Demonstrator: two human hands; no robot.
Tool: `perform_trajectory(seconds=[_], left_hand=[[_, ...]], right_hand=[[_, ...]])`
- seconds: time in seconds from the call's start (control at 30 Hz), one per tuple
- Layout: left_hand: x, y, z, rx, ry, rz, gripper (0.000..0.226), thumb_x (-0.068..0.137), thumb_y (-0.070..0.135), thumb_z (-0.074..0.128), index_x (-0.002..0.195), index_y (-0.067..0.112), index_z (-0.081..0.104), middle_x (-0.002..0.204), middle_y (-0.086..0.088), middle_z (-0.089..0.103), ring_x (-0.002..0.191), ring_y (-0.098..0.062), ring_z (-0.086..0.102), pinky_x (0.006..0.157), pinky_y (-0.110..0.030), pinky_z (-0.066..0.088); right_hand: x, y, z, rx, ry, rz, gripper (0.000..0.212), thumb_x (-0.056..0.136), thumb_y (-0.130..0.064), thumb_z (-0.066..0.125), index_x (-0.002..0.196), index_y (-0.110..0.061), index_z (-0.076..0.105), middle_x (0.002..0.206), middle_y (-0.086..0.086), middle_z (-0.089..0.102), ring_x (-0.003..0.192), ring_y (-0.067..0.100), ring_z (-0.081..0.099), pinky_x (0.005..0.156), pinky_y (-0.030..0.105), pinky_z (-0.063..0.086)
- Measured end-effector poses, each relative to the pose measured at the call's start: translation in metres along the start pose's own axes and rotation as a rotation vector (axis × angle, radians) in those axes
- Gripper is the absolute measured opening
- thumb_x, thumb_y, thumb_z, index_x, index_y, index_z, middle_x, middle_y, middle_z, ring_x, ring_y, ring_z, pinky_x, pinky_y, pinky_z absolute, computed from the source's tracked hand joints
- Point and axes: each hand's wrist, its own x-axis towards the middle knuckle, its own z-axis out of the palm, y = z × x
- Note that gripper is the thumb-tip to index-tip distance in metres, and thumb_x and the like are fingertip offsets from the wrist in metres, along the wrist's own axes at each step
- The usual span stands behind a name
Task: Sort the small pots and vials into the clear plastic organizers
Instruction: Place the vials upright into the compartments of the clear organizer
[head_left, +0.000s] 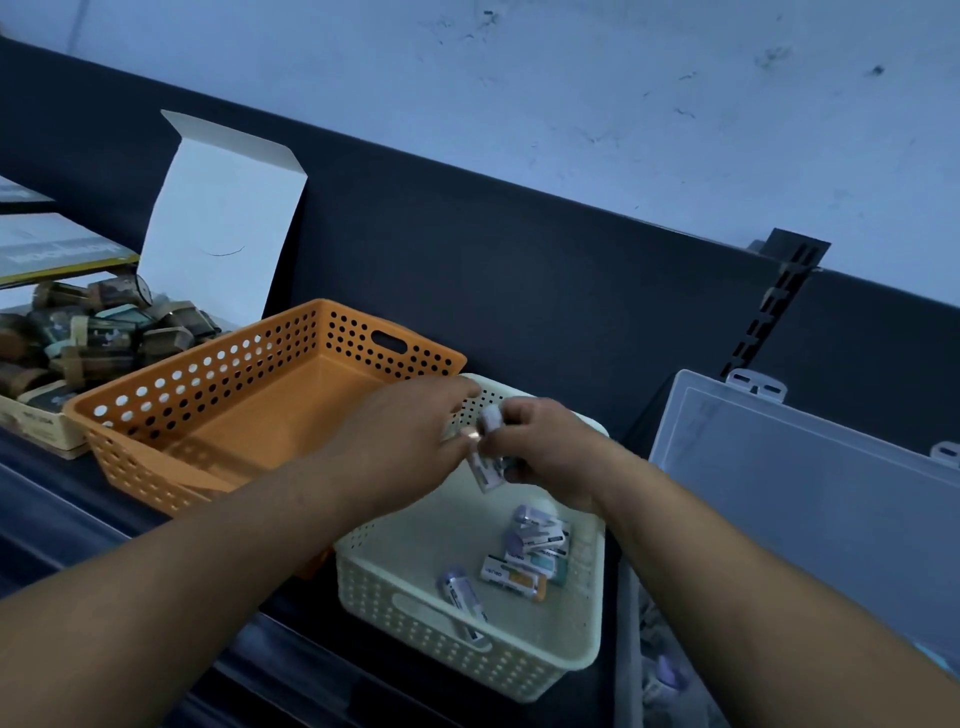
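1. The right grip (540, 447) hovers above the far half of the cream basket (587, 597), its fingers curled round a held vial (487, 470) with a white label, which tilts downward toward the basket floor
2. The left grip (410, 431) reaches in from the left across the near corner of the orange basket (218, 374); its fingers are stretched out fairly straight over the cream basket's far wall, and its thumb tip touches the held vial
3. Whether a second vial sits in the right grip is too blurred to tell
4. More vials lie loose on the cream basket's floor: a cluster of loose vials (535, 551) near the right wall, and a single vial (462, 592) lying apart from them toward the near wall with the handle slot
5. The two baskets stand side by side on the dark counter (62, 499), touching or nearly so
6. Left of the orange basket, a cardboard box (36, 421) with a raised white flap (223, 218) is heaped with small dark pots (93, 332)
7. At the right, a clear organizer (779, 493) stands with its lid raised against the dark back panel; its base at the lower right holds blurred pale and purple items
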Motion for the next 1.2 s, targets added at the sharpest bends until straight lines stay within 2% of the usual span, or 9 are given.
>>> perform_trajectory(seconds=[0.07, 0.13, 0.47, 0.63, 0.8, 0.9, 1.0, 1.1, 1.2], left_hand=[[0.003, 0.013, -0.004, -0.224, -0.042, -0.140, 0.039, 0.090, 0.036, 0.062, 0.127, 0.029, 0.051, 0.100, 0.012, 0.063, 0.087, -0.004, 0.061, 0.069, -0.020, 0.048], [0.005, 0.023, -0.007, -0.433, -0.099, -0.256, 0.027, 0.088, 0.028, 0.066, 0.113, 0.027, 0.056, 0.087, 0.006, 0.066, 0.074, -0.007, 0.066, 0.064, -0.024, 0.053], [0.015, 0.075, 0.002, -0.736, -0.151, -0.314, 0.005, 0.089, 0.010, 0.064, 0.089, 0.015, 0.066, 0.080, -0.006, 0.072, 0.075, -0.018, 0.068, 0.074, -0.034, 0.057], [0.021, 0.115, 0.015, -0.789, -0.162, -0.245, 0.007, 0.091, 0.011, 0.061, 0.087, 0.012, 0.067, 0.080, -0.007, 0.072, 0.072, -0.015, 0.066, 0.069, -0.028, 0.054], [0.026, 0.159, 0.034, -0.803, -0.176, -0.144, 0.006, 0.088, 0.004, 0.064, 0.084, 0.005, 0.067, 0.078, -0.012, 0.072, 0.069, -0.015, 0.067, 0.063, -0.020, 0.056], [0.029, 0.182, 0.048, -0.789, -0.211, -0.097, 0.007, 0.087, 0.003, 0.064, 0.082, 0.007, 0.067, 0.079, -0.014, 0.072, 0.076, -0.024, 0.071, 0.077, -0.037, 0.060], [0.030, 0.203, 0.061, -0.739, -0.229, -0.058, 0.010, 0.086, 0.002, 0.065, 0.079, 0.009, 0.067, 0.076, -0.014, 0.070, 0.079, -0.030, 0.071, 0.082, -0.052, 0.056], [0.033, 0.221, 0.074, -0.605, -0.245, 0.018, 0.009, 0.085, 0.012, 0.068, 0.077, 0.017, 0.067, 0.068, -0.001, 0.067, 0.064, -0.019, 0.065, 0.065, -0.035, 0.058], [0.034, 0.236, 0.085, -0.446, -0.260, 0.100, 0.010, 0.085, 0.018, 0.067, 0.076, 0.021, 0.065, 0.060, 0.012, 0.062, 0.044, 0.003, 0.049, 0.046, -0.017, 0.039]], right_hand=[[-0.009, -0.006, -0.005, 0.238, -0.064, 0.004, 0.016, 0.084, 0.002, 0.063, 0.097, -0.007, 0.063, 0.088, 0.010, 0.067, 0.074, 0.018, 0.065, 0.064, 0.026, 0.050], [-0.019, -0.009, -0.008, 0.304, -0.104, 0.002, 0.021, 0.084, 0.001, 0.066, 0.104, -0.005, 0.063, 0.094, 0.013, 0.067, 0.081, 0.022, 0.066, 0.061, 0.024, 0.050], [-0.088, 0.008, -0.061, 0.434, 0.058, -0.080, 0.029, 0.094, 0.011, 0.042, 0.106, -0.007, 0.062, 0.091, 0.008, 0.065, 0.079, 0.013, 0.063, 0.070, 0.022, 0.054], [-0.138, 0.019, -0.102, 0.282, 0.255, -0.117, 0.025, 0.095, 0.005, 0.048, 0.112, -0.009, 0.061, 0.076, 0.002, 0.060, 0.066, 0.010, 0.057, 0.055, 0.019, 0.044], [-0.186, 0.037, -0.139, 0.110, 0.483, -0.084, 0.013, 0.091, 0.002, 0.059, 0.088, -0.011, 0.055, 0.072, 0.010, 0.058, 0.052, 0.010, 0.060, 0.050, 0.021, 0.045], [-0.210, 0.053, -0.158, -0.018, 0.555, -0.077, 0.013, 0.090, 0.002, 0.061, 0.082, -0.008, 0.059, 0.069, 0.010, 0.057, 0.060, 0.014, 0.053, 0.060, 0.023, 0.047], [-0.231, 0.066, -0.172, -0.211, 0.576, -0.012, 0.020, 0.093, -0.003, 0.058, 0.087, -0.019, 0.069, 0.081, 0.005, 0.067, 0.075, 0.018, 0.059, 0.085, 0.036, 0.053], [-0.247, 0.075, -0.181, -0.399, 0.612, 0.022, 0.031, 0.092, -0.005, 0.061, 0.081, -0.033, 0.066, 0.091, 0.014, 0.068, 0.084, 0.037, 0.064, 0.088, 0.049, 0.052], [-0.252, 0.085, -0.189, -0.505, 0.626, 0.041, 0.024, 0.088, -0.006, 0.066, 0.082, -0.028, 0.058, 0.087, 0.007, 0.066, 0.083, 0.030, 0.064, 0.078, 0.041, 0.054]])
